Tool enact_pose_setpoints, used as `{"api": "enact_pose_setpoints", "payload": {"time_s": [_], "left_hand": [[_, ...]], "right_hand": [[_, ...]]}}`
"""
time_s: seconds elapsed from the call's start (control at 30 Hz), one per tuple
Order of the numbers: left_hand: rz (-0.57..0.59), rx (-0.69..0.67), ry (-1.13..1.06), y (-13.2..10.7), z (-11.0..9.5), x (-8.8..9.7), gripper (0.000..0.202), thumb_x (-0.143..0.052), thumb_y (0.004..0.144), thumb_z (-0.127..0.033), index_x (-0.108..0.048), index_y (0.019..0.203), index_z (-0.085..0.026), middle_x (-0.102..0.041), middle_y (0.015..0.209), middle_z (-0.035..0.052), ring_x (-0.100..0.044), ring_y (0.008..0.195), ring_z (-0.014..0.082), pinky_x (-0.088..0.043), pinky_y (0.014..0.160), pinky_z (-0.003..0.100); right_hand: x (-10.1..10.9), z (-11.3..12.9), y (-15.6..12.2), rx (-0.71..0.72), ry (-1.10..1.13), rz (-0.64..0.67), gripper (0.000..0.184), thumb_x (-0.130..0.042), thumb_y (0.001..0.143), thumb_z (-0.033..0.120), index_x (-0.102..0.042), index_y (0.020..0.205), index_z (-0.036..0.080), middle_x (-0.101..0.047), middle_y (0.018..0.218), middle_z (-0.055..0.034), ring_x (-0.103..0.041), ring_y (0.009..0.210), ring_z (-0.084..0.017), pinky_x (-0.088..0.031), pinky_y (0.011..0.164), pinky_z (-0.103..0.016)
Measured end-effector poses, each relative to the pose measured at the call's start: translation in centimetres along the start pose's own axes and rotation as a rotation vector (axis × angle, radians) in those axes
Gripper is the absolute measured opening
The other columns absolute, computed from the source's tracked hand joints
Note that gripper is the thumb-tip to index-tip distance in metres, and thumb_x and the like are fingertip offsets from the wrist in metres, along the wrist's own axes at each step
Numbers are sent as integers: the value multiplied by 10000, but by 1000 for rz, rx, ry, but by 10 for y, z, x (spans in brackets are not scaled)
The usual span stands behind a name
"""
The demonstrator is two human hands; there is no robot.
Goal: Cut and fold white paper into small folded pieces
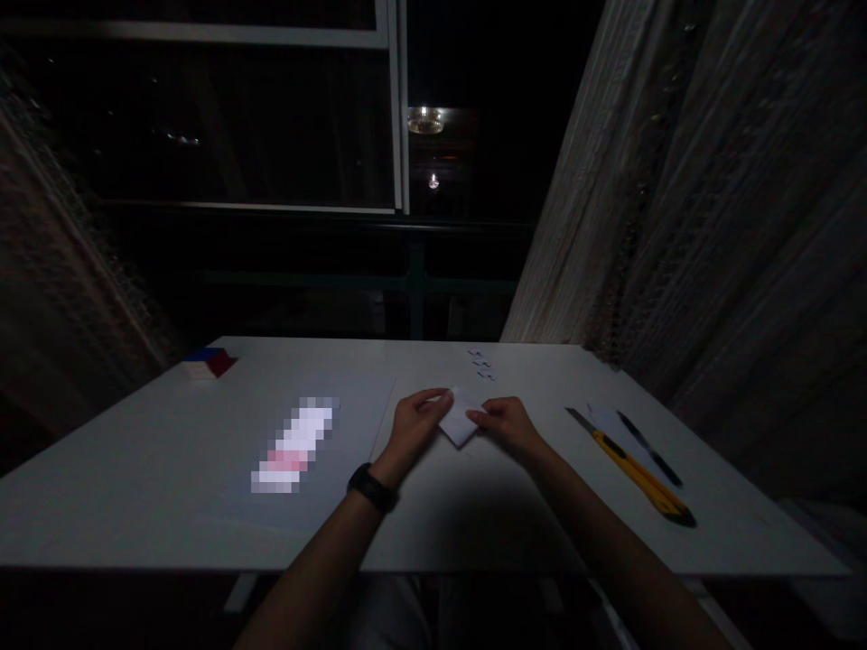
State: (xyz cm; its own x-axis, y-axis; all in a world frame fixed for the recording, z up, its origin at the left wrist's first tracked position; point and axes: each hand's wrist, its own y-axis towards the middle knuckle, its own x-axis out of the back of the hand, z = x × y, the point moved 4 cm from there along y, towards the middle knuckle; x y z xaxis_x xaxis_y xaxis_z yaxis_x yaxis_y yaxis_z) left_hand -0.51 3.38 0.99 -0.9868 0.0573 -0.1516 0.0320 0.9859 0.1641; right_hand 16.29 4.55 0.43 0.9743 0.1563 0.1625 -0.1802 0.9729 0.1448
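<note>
A small white piece of paper (459,421) is held just above the white table (169,487), near its middle. My left hand (414,422), with a dark watch on its wrist, pinches the paper's upper left corner. My right hand (508,421) pinches the paper's right edge with fingers closed on it. The room is dark and fine detail of the paper is hard to see.
A yellow utility knife (637,471) and a dark pen (648,448) lie on the table to the right. Small paper bits (482,363) sit further back. A coloured cube (207,362) stands at the back left. A large sheet (304,451) lies left. Curtains hang on both sides.
</note>
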Motion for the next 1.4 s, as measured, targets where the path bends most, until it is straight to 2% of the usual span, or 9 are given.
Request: {"api": "enact_pose_setpoints", "payload": {"time_s": [0.1, 0.23, 0.3, 0.53, 0.7, 0.83, 0.93, 1.1, 1.4], "left_hand": [[-32, -9, 71, 0, 3, 1, 428, -732, 608, -273, -662, 999, -112, -699, 755, 85, -634, 680, 170, -485, 631, 247], [-71, -24, 82, -1, 1, 0, 397, -717, 619, -233, -670, 998, -125, -701, 872, 98, -641, 758, 189, -489, 694, 267], [-98, -30, 72, -2, -2, 0, 381, -716, 620, -227, -675, 986, -128, -700, 884, 96, -643, 768, 191, -490, 709, 269], [-114, -39, 73, -5, -7, -1, 321, -696, 647, -240, -687, 944, -118, -706, 810, 94, -645, 709, 184, -491, 647, 254], [-29, -67, 78, -5, -10, -2, 530, -686, 664, -272, -566, 1163, -142, -694, 721, 40, -622, 632, 144, -476, 605, 233], [-101, -105, 139, -3, -9, 1, 325, -709, 630, -280, -693, 915, -124, -694, 772, 75, -625, 705, 163, -472, 665, 241], [-130, -121, 183, -3, -10, 2, 204, -711, 620, -284, -716, 760, -136, -697, 781, 89, -627, 738, 186, -471, 698, 261], [-166, -81, 161, -5, -11, 2, 248, -733, 586, -273, -712, 793, -138, -696, 729, 85, -626, 675, 184, -475, 646, 261], [-159, -56, 119, -7, -12, -2, 277, -755, 559, -260, -708, 802, -135, -690, 674, 72, -628, 643, 176, -480, 621, 255]], "right_hand": [[-2, -1, 0, 6, 36, -42, 339, -722, 556, 443, -583, 566, 133, -569, 496, 3, -477, 460, -103, -337, 468, -235], [-7, 0, -1, 54, 181, -105, 447, -717, 587, 427, -566, 923, 174, -643, 628, -7, -566, 555, -144, -416, 530, -254], [-12, 0, -2, 62, 233, -119, 487, -695, 617, 445, -548, 999, 180, -649, 661, -17, -585, 602, -157, -444, 565, -270], [-19, 0, -1, -45, 423, -105, 373, -714, 578, 465, -603, 754, 154, -639, 664, -33, -596, 663, -172, -466, 621, -285], [-9, 13, 8, -14, 196, -35, 337, -752, 516, 420, -608, 630, 137, -606, 559, -10, -532, 520, -125, -391, 504, -241], [-7, 24, 11, 25, -1, 38, 311, -733, 535, 417, -625, 618, 137, -597, 533, -7, -522, 502, -131, -364, 481, -245], [-9, 22, 10, 34, 53, 51, 317, -729, 551, 411, -643, 686, 138, -615, 569, -11, -536, 525, -134, -370, 504, -248], [-13, 5, 7, -18, 292, 25, 331, -737, 560, 408, -638, 727, 140, -634, 622, -21, -550, 561, -132, -389, 547, -251], [-12, 3, 3, -22, 314, -56, 302, -744, 541, 413, -623, 617, 147, -598, 558, -2, -520, 531, -125, -378, 531, -254]]}}
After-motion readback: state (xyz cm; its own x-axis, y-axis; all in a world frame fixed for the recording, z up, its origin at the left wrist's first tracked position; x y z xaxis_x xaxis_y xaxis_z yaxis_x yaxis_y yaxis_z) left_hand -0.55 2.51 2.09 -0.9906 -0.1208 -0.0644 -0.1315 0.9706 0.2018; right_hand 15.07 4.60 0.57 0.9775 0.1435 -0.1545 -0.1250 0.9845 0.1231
